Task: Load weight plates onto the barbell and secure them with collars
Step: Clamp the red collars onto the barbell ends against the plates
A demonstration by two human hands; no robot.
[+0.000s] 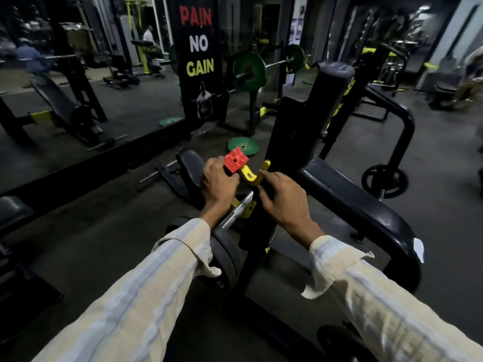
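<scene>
Hands outstretched: left (219,182) grips red collar (235,160), right (283,195) half-curled, fingertips touching yellow hook (252,176).

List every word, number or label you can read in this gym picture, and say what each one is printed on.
"PAIN" in red, on the tall black banner.
"NO" in white, on the same banner.
"GAIN" in yellow-green, on the same banner.
The posters on the far wall: too small and blurred to read.
The red and yellow collar and the dark plates: no readable marks.

Red collar (236,160) just beside a yellow hook (253,176); silver barbell (237,210), black weight plates (226,253) below it; cream, blue-striped sleeves (146,291).
</scene>
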